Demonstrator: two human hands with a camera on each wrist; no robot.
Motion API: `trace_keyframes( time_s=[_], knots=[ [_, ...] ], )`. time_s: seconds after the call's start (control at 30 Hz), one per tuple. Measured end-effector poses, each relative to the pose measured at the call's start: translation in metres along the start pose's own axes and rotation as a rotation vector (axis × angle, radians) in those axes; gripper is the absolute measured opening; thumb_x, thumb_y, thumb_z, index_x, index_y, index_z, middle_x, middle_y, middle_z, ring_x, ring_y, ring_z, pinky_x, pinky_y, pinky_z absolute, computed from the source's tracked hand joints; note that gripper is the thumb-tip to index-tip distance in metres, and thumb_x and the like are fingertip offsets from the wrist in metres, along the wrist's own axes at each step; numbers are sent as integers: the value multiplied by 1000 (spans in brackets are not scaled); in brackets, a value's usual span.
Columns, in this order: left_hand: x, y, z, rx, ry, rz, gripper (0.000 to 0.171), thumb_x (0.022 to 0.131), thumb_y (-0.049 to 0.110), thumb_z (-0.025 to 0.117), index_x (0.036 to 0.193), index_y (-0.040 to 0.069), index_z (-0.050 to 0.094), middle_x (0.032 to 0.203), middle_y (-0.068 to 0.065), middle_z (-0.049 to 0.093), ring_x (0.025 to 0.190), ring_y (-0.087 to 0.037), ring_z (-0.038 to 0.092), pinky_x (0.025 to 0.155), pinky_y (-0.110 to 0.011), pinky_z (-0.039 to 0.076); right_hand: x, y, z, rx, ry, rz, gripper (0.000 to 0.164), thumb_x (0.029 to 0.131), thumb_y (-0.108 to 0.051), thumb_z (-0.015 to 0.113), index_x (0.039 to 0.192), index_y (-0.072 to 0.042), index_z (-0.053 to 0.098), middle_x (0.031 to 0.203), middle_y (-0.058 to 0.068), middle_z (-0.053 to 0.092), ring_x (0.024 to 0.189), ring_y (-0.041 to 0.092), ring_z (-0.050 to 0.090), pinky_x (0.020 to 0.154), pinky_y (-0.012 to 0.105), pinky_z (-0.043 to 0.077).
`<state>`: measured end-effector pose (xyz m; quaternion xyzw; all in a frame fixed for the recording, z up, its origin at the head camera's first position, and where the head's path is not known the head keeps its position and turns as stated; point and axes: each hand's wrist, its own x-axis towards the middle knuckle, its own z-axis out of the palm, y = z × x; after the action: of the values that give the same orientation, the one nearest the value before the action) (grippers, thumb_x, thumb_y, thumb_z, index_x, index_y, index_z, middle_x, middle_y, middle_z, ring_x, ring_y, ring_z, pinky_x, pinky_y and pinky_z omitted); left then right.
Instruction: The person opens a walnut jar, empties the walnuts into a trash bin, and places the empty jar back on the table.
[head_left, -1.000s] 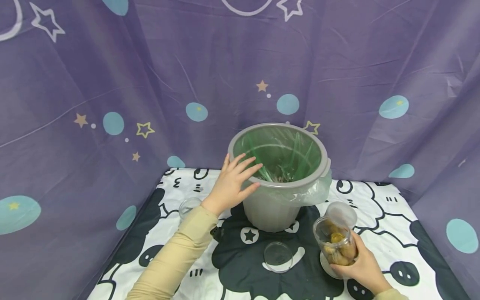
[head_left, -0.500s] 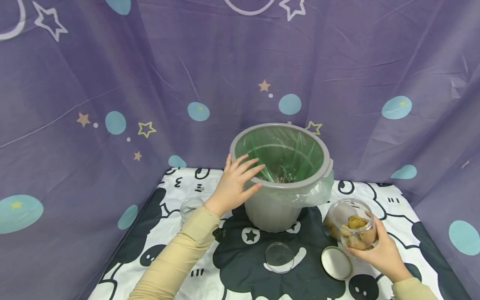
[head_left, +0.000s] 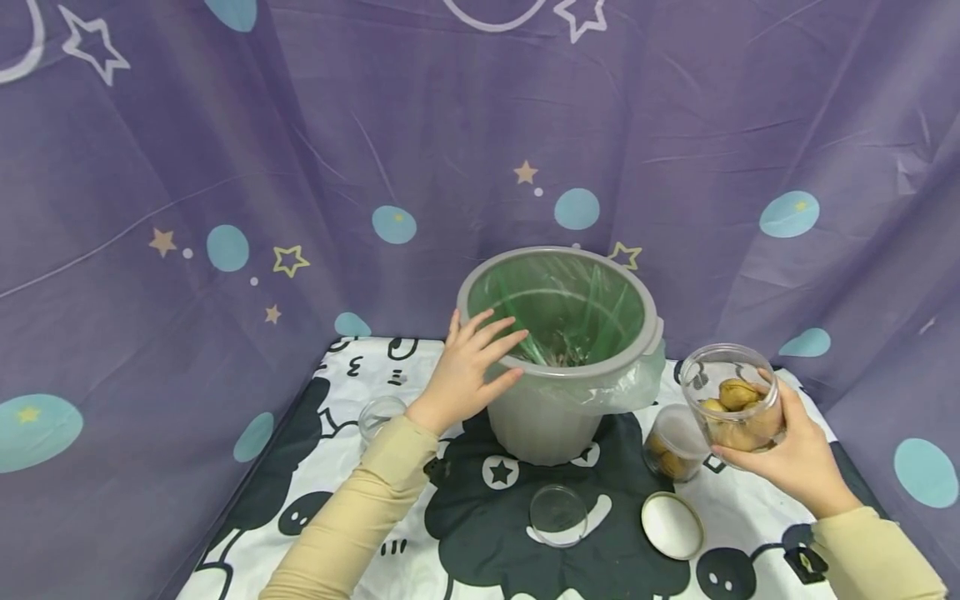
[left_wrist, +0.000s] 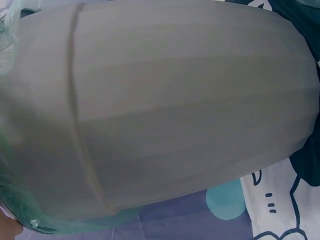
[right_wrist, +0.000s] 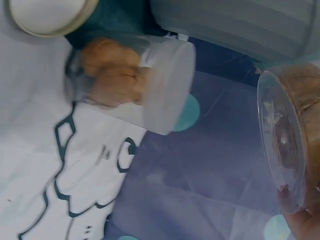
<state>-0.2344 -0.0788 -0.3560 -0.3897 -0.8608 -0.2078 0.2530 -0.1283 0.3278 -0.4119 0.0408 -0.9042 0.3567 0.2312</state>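
Right hand (head_left: pixel 798 458) curled round jar (head_left: pixel 722 430), held up off table (head_left: pixel 615 567), right of bin (head_left: pixel 551 429). Jar: round, clear, see-through walls, thick rim facing up, yellow-brown nuts (head_left: pixel 738 395) in it, wrinkled, heaped, lower part packed. Left hand (head_left: pixel 468 371) fingers spread at bin's near-left rim; can't tell if touching. Bin grey, green bag inside. Second jar (head_left: pixel 673 446), whitish top, brown lumps inside, stands on table between bin and held jar. White lid (head_left: pixel 672 526) flat nearby.

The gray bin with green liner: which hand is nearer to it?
Left. The left hand is at the front left of the gray bin; the right hand holds a clear jar away to its right.
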Motion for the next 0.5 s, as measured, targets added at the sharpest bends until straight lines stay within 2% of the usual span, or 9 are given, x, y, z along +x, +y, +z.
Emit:
trace_keyframes(
  time_s=[0.03, 0.1, 0.17, 0.2, 0.3, 0.37, 0.43, 0.5],
  knots=[
    [0, 0, 0, -1, -1, -2, 68, 95, 64, 21, 135, 20, 54, 141, -7, 48, 139, -31, 31, 112, -66, 6, 2, -2, -1, 1, 5, -7, 119, 52, -13, 93, 149, -23, 27, 122, -6, 54, 97, -23, 32, 77, 17, 33],
    [0, 1, -1, -2, -5, -7, 67, 94, 64, 21, 135, 21, 54, 142, -6, 48, 139, -31, 31, 112, -65, 5, 6, -7, -4, 8, 25, -30, 118, 50, -11, 93, 149, -23, 28, 118, -23, 47, 98, -23, 33, 75, 10, 30],
    [-1, 1, -1, 0, -6, -8, 67, 94, 64, 22, 135, 21, 54, 142, -6, 48, 139, -31, 31, 112, -65, 5, 10, -11, -5, 2, 48, -55, 119, 49, -10, 93, 148, -22, 29, 118, -34, 42, 98, -24, 32, 75, 8, 29],
    [-1, 1, -1, 2, -6, -7, 67, 94, 64, 22, 135, 21, 54, 142, -6, 48, 139, -31, 31, 112, -66, 5, 12, -13, -6, -9, 55, -61, 120, 48, -10, 93, 148, -23, 29, 118, -35, 41, 97, -25, 31, 75, 7, 29],
    [-1, 1, -1, 2, -3, -5, 67, 94, 64, 22, 135, 21, 54, 141, -7, 48, 139, -31, 31, 111, -66, 6, 20, -19, -9, -22, 57, -83, 121, 47, -12, 94, 148, -24, 30, 119, -25, 49, 96, -26, 31, 73, 6, 29],
    [-1, 1, -1, 3, 1, -3, 67, 94, 64, 22, 135, 21, 54, 141, -7, 49, 138, -31, 32, 111, -67, 7, 26, -24, -11, -38, 49, -81, 120, 46, -15, 95, 148, -24, 31, 118, -4, 57, 95, -25, 32, 72, 9, 30],
    [-1, 0, 0, 6, 2, 1, 68, 94, 64, 21, 135, 21, 54, 141, -6, 48, 138, -31, 32, 111, -66, 6, 32, -29, -13, -51, 43, -83, 119, 46, -17, 95, 147, -23, 32, 114, 16, 59, 93, -24, 33, 70, 11, 31],
    [-1, 0, 0, 13, 4, 7, 67, 95, 64, 21, 134, 21, 54, 142, -6, 48, 138, -31, 32, 111, -66, 6, 38, -35, -15, -64, 48, -92, 118, 45, -17, 95, 146, -22, 34, 114, 18, 59, 92, -17, 39, 70, 14, 32]
  ],
)
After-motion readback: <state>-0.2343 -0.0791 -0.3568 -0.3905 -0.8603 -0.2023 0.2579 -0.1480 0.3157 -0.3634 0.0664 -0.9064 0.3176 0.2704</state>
